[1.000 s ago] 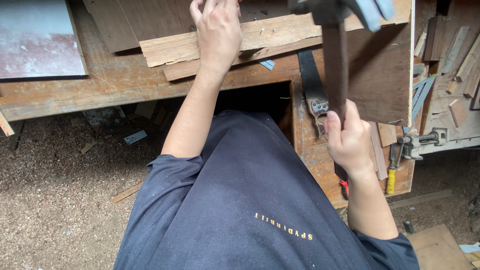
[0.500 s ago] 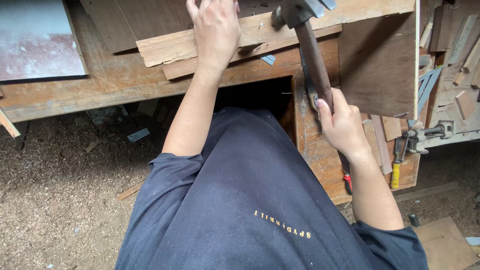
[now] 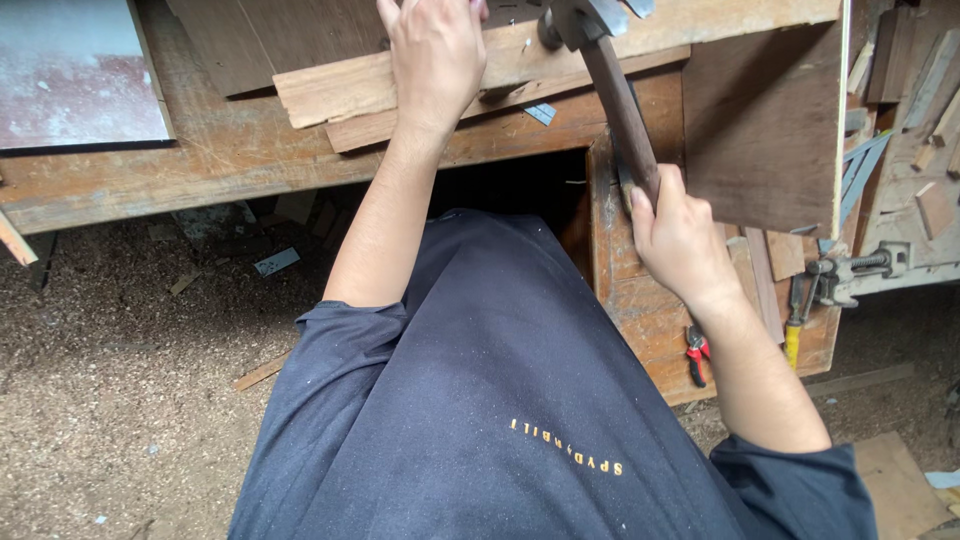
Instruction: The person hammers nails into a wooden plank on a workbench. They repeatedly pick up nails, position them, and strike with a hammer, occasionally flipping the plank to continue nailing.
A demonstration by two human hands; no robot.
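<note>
A wooden-handled hammer (image 3: 610, 90) is being gripped in the closed right hand (image 3: 680, 240), while stacked wooden strips (image 3: 340, 95) are being pressed onto the table (image 3: 200, 160) by the flattened left hand (image 3: 435, 55).

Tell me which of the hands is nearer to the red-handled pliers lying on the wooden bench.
The right hand. It grips the hammer handle just above the pliers. The left hand is farther away, pressing on the wooden strips at the top.

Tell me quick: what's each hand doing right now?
Left hand: pressed flat on the wooden plank, gripping nothing.
Right hand: closed around the hammer handle.
</note>
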